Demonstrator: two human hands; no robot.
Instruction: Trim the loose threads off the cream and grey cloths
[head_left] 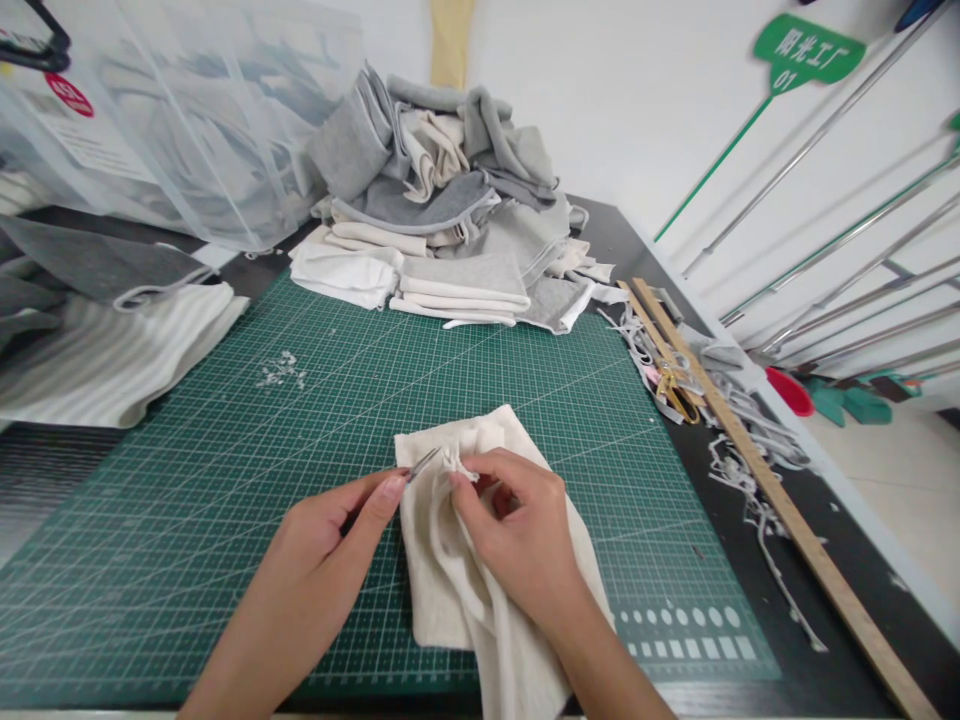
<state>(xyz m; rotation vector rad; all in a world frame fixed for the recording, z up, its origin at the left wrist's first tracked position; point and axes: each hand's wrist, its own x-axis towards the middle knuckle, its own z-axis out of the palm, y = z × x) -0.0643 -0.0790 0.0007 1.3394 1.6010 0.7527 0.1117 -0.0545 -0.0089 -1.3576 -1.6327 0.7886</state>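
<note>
A cream cloth piece (442, 600) lies on the green cutting mat (345, 390), its upper part bunched up in folds. My right hand (517, 520) pinches a gathered edge of it between thumb and fingertips. From the left, my left hand (330, 540) grips a slim, pointed metal tool (422, 464) between thumb and forefinger. The tool's tip is right by the gathered edge; whether it touches the cloth I cannot tell. Most of the tool is hidden in the fingers, so its exact kind does not show.
Behind the mat rises a pile of grey and cream cloth (450, 220). A clear plastic bin (187, 110) and striped cloth (127, 350) stand left. Along the right lie a wooden ruler (750, 450), gold-handled scissors (679, 400) and fabric scraps (742, 480). White thread bits (283, 370) dot the mat.
</note>
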